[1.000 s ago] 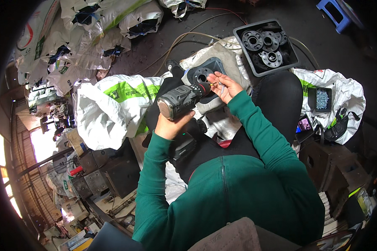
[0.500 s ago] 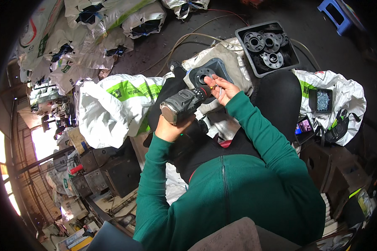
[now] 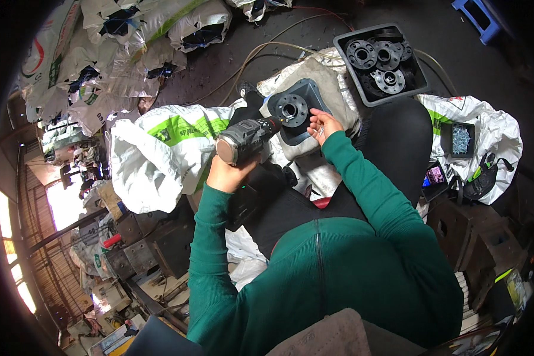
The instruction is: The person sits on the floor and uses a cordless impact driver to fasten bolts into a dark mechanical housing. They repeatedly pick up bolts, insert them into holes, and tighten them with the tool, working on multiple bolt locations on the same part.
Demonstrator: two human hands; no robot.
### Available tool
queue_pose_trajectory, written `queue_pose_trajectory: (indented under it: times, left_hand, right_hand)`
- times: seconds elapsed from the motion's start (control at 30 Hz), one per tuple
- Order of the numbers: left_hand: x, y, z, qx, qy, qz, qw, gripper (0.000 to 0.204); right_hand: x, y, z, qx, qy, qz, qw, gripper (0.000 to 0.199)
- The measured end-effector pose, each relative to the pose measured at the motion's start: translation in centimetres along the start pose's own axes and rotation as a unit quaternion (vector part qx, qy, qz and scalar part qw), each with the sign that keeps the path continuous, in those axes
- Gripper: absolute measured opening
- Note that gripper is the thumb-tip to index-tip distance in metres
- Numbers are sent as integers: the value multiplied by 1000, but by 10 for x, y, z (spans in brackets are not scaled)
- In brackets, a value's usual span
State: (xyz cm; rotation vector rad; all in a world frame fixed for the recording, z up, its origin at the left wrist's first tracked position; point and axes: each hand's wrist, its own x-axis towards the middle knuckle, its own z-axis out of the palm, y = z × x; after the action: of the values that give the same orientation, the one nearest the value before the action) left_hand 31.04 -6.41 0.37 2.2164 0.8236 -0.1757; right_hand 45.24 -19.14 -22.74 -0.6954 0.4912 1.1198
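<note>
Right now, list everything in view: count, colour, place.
Tray: one, blue-grey, upper centre
Round metal part: one, dark, in tray
Cloth: one, greyish, under tray
Drill: one, dark, left of tray
Bin: one, grey, upper right
Metal rings: several, dark and silvery, in bin
Sacks: several, mostly white, left and right
Box: one, black, on right-hand sack
Fasteners: many, silvery, in box
Phone: one, dark, below box
Stool: one, blue, top right
Hose: one, tan, top centre
Metal blocks: several, dark, lower right
Left grip: one, bare, around drill
Right grip: one, bare, at tray's right
Sleeves: two, green, lower centre
Trousers: one pair, black, centre
</note>
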Motion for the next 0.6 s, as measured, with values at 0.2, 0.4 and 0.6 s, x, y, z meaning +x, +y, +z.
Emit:
queue_pose_trajectory:
  times: [0.2,0.4,0.6]
  left_hand:
    - [5,2,2,-66,5,-1,998,44]
    - [4,6,2,-87,9,-26,996,43]
    - [3,5,4,-67,33,15,997,45]
  right_hand:
    - [-6,8,15,25,-57,144,988,31]
    - [-10,5,30,125,-179,95,971,35]
    - [-10,5,31,103,-162,65,979,32]
